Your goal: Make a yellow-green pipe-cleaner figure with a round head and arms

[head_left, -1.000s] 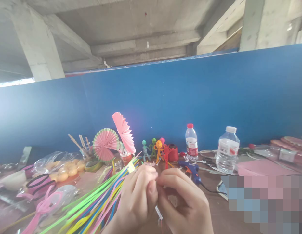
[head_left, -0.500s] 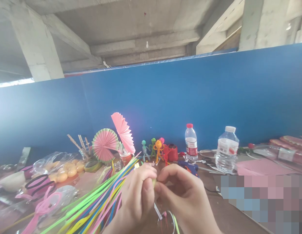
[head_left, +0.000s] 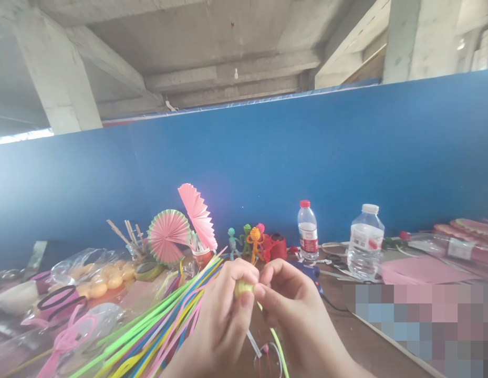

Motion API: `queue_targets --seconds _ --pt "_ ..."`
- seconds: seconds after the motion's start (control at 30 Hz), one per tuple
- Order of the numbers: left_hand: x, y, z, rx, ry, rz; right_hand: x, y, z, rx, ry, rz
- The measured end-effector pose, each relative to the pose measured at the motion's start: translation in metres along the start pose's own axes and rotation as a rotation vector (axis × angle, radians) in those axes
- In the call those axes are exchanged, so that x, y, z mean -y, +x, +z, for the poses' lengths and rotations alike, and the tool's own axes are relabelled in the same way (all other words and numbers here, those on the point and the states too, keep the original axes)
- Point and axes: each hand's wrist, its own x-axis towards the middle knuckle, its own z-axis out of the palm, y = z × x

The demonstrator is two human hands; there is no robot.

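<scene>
My left hand (head_left: 231, 310) pinches a small yellow-green wound ball of cord (head_left: 242, 287) between thumb and fingers. Against its right side, the closed thumb and forefinger of my right hand (head_left: 289, 296) grip the cord. A light green length of the cord (head_left: 280, 346) hangs below my right hand toward the table. Beside my left forearm lies a bundle of long green, yellow, blue and pink cords (head_left: 157, 320). Just beyond my hands stand several small coloured figures with round heads, an orange figure (head_left: 255, 242) among them.
Behind are a red thread spool (head_left: 278, 247), a red-capped bottle (head_left: 308, 233), a larger white-capped bottle (head_left: 365, 244) and a blue glue gun (head_left: 310, 272). Pink paper fans (head_left: 168, 235) and bagged orange balls (head_left: 105, 281) stand left. Pink sheets (head_left: 421, 270) lie right. A blue partition (head_left: 267, 157) closes the back.
My hands have turned slightly and the fingers have shifted, so the yellow-green ball shows more between them. The hanging cord has swung a little. The view has moved slightly.
</scene>
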Motion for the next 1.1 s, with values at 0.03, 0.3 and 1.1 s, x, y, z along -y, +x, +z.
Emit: queue_targets --seconds 0.03,0.3,1.1 --pt "0.002 0.000 0.003 -0.035 -0.021 0.022 -0.001 0.000 0.000 -0.001 0.009 -0.016" --pt "0.005 0.012 0.021 -0.186 -0.613 -0.401 -0.002 -0.004 -0.008 -0.104 -0.500 -0.492" --pt "0.090 -0.069 0.065 0.015 -1.280 -1.363 -0.084 -0.017 -0.088 0.262 -1.263 -0.510"
